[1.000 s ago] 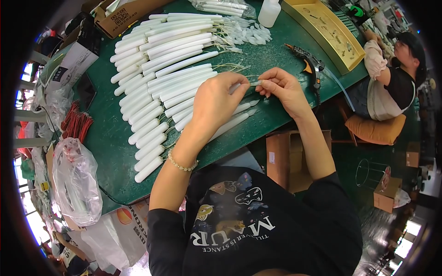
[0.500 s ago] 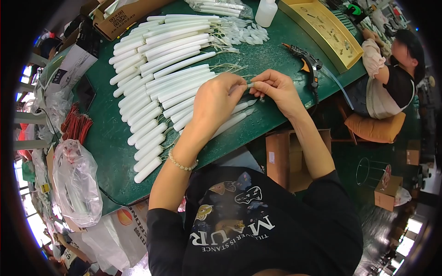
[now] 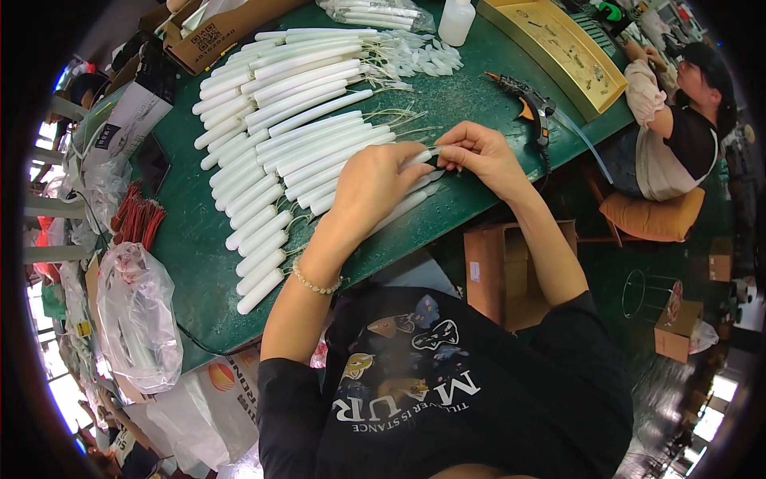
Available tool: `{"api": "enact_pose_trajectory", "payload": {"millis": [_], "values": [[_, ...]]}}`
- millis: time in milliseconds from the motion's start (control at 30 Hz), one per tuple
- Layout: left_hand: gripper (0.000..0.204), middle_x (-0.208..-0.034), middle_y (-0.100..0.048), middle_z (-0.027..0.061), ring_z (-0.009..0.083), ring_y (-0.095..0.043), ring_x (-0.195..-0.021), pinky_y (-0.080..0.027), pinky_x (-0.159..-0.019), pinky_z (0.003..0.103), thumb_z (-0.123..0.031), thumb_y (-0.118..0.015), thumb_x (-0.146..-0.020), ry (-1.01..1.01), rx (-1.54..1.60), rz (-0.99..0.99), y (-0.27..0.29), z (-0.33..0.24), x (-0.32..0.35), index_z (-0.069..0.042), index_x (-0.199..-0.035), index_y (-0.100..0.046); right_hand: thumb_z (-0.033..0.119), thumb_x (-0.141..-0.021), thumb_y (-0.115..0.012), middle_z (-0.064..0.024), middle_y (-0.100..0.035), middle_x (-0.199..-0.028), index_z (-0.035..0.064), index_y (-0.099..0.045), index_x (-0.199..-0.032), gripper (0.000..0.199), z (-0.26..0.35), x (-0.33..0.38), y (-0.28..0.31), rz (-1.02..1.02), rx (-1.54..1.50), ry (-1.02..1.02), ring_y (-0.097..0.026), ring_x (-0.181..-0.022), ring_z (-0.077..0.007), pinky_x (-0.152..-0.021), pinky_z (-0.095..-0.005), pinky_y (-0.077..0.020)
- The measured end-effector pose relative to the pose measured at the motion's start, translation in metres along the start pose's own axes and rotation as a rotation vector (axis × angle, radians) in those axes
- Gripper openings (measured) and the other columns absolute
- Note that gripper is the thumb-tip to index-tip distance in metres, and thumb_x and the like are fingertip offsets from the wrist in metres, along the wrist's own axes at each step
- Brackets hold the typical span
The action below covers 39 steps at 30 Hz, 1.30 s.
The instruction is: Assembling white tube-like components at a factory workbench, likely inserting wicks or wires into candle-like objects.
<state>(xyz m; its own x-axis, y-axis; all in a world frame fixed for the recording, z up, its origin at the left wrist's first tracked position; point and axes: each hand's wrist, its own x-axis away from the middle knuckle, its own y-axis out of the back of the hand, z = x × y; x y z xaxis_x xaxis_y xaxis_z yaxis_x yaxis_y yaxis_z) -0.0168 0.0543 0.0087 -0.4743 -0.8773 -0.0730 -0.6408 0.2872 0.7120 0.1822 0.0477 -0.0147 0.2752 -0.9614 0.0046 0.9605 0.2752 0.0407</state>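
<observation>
My left hand [image 3: 379,177] is closed around a white stick-shaped piece that looks like a taper candle, mostly hidden by the fingers. Its pale end [image 3: 432,152] pokes out toward my right hand [image 3: 481,160], which pinches it between thumb and fingertips. Just below the hands, finished-looking candles with flame-shaped tips [image 3: 410,205] lie on the green table [image 3: 335,267]. Rows of white candle sticks [image 3: 309,104], thin wires trailing from many ends, spread to the left of and beyond my hands. Loose translucent flame tips [image 3: 435,58] are heaped past the wires.
A glue gun [image 3: 533,110] rests right of my hands, near a gold tray [image 3: 610,102] and a white bottle [image 3: 456,21]. Red wires [image 3: 140,219] and a plastic bag [image 3: 137,319] sit left. A cardboard box [image 3: 484,267] stands below the table edge; a co-worker [image 3: 678,120] sits right.
Both hands stay together at the pale end of the piece, with small shifts of the right fingertips. The whole view has shifted slightly.
</observation>
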Motion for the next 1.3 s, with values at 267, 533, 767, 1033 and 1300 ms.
{"api": "enact_pose_trajectory", "payload": {"millis": [267,533,767,1033,1300], "values": [[0.024,-0.070,-0.061,0.0171,0.0342,-0.058,-0.064,-0.044,-0.058,0.039,-0.023,-0.062,-0.081,-0.139,-0.016,-0.079,-0.011,0.008,0.001,-0.005,-0.096,-0.065,0.005,-0.086,-0.059,-0.0042,-0.061,-0.077,-0.0008,-0.059,-0.092,0.009,0.000,-0.003,0.002,0.068,0.025,0.023,-0.057,-0.070,-0.0081,-0.065,-0.0208,-0.0462],[0.023,-0.073,-0.061,0.0203,0.0390,-0.058,-0.071,-0.044,-0.061,0.046,-0.023,-0.058,-0.082,-0.095,-0.042,-0.012,-0.011,0.001,0.001,-0.001,-0.079,-0.060,0.004,-0.086,-0.057,-0.0037,-0.059,-0.076,-0.0019,-0.058,-0.090,0.007,-0.001,-0.005,0.005,0.145,0.052,0.016,-0.055,-0.069,-0.0083,-0.065,-0.0215,-0.0461],[0.022,-0.068,-0.059,0.0174,0.0361,-0.057,-0.065,-0.043,-0.058,0.042,-0.024,-0.060,-0.082,-0.142,-0.095,-0.008,-0.014,0.008,0.001,-0.004,-0.091,-0.064,0.005,-0.087,-0.057,-0.0027,-0.059,-0.077,-0.0027,-0.057,-0.090,0.008,-0.001,-0.008,0.007,0.212,0.225,0.083,-0.054,-0.069,-0.0075,-0.065,-0.0210,-0.0454],[0.022,-0.073,-0.060,0.0161,0.0359,-0.057,-0.070,-0.043,-0.060,0.043,-0.025,-0.059,-0.083,-0.147,-0.137,0.033,-0.015,0.007,0.002,-0.005,-0.093,-0.062,0.015,-0.083,-0.061,-0.0094,-0.055,-0.074,0.0028,-0.056,-0.086,0.013,0.006,-0.012,0.023,0.265,0.815,0.487,-0.055,-0.070,-0.0237,-0.062,-0.0332,-0.0431],[0.023,-0.072,-0.060,0.0184,0.0382,-0.058,-0.069,-0.044,-0.059,0.047,-0.023,-0.057,-0.084,-0.190,-0.136,0.011,-0.015,0.008,0.001,-0.002,-0.077,-0.057,0.019,-0.082,-0.060,-0.0119,-0.052,-0.071,0.0033,-0.055,-0.080,0.016,0.000,-0.027,0.025,0.433,0.856,0.635,-0.052,-0.073,-0.0322,-0.061,-0.0405,-0.0407]]}}
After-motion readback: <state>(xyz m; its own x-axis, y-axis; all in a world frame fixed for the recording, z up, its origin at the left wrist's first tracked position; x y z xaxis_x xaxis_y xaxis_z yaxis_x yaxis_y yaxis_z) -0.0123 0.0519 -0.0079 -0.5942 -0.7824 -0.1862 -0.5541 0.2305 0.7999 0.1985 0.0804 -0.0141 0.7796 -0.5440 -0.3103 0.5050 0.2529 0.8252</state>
